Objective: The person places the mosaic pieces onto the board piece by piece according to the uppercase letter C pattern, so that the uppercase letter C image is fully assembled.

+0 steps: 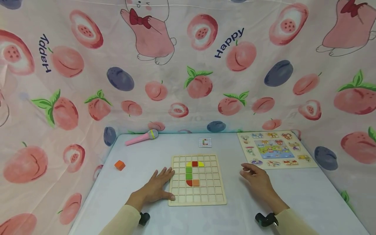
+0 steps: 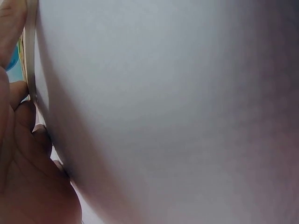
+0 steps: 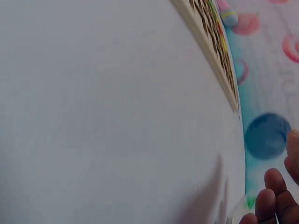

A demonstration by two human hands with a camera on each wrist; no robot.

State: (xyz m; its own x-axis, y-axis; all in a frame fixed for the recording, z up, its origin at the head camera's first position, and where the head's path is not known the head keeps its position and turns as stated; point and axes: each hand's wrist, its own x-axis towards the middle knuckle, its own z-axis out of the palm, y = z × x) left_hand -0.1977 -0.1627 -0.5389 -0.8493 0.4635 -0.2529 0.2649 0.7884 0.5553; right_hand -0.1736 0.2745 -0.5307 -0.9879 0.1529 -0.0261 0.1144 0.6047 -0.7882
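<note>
A wooden grid board (image 1: 211,192) lies flat on the table. Set in its cells is a C-like figure: yellow pieces on either side of a red square (image 1: 195,164), green squares (image 1: 189,173) below, then a red rounded piece (image 1: 189,183) beside an orange square (image 1: 195,183). With fingers spread, my left hand (image 1: 155,187) touches the board's left edge, thumb at the lower corner. The left wrist view shows those fingers against the board's side (image 2: 31,51). Right of the board, my right hand (image 1: 258,182) hovers with loosely bent fingers, nothing visible in them.
An orange cube (image 1: 119,165) sits at left, with a pink toy microphone (image 1: 141,138) behind it. A small pattern card (image 1: 205,142) lies beyond the board. At the back right is a picture puzzle board (image 1: 305,163). A fruit-print cloth (image 1: 176,78) hangs behind the table.
</note>
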